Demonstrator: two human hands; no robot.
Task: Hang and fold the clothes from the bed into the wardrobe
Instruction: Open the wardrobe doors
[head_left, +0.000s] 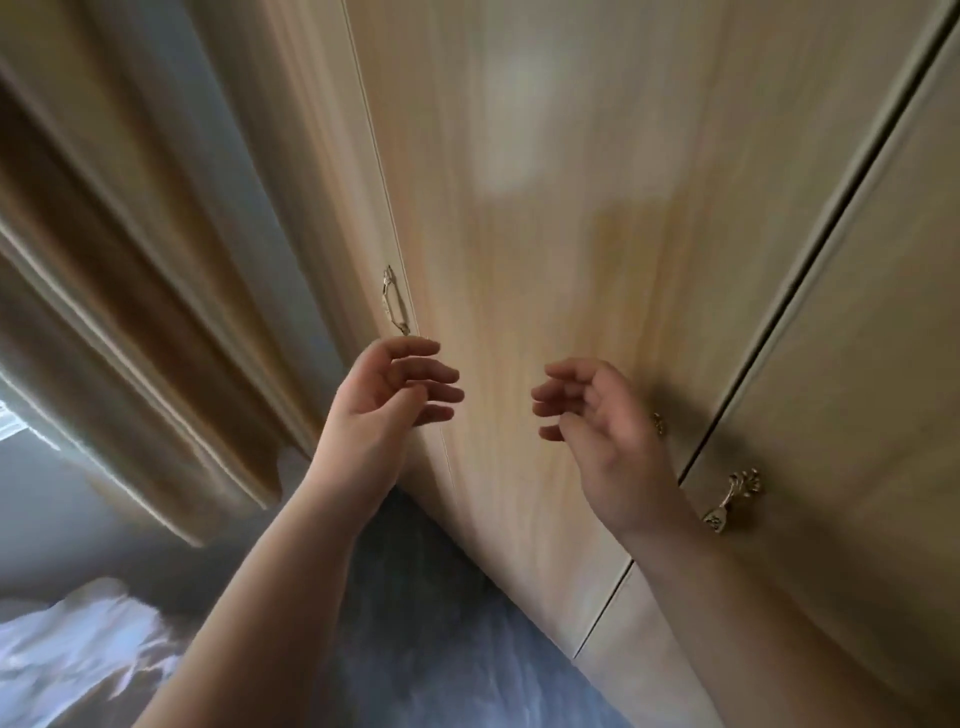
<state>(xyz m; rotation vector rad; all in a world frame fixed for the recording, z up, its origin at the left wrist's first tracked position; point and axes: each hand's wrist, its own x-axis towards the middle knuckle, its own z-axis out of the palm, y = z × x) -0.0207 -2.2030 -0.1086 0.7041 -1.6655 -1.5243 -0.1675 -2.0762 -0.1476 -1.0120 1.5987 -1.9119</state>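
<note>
Wood-grain laminate covers the wardrobe (545, 260), which fills most of the head view; its centre door (519, 467) is shut against the neighbouring right door (857, 364) along a dark vertical seam. The clothes (78, 660) lie as a pale, blurred heap on the bed (36, 613) at the lower left corner of the view, well apart from the wardrobe — none has reached it yet.

Both hands are raised in front of the centre door, apart from each other, fingers loosely curled, holding nothing. The left hand (387, 389) hovers just below a slim metal handle (395, 306) on the door's left edge. The right hand (592, 410) hangs near a small brass knob (658, 423), with an ornate brass handle (732, 499) on the right door just beyond.

Step in hand, as judged: opening the wardrobe. Grip the slim handle with the left hand and pull straight out, not sideways — the curtain (156, 312) hangs close beside that edge and could snag. Open the doors fully before fetching garments, so both hands stay free for carrying. The dark floor (441, 623) below appears unobstructed for the door swing.
</note>
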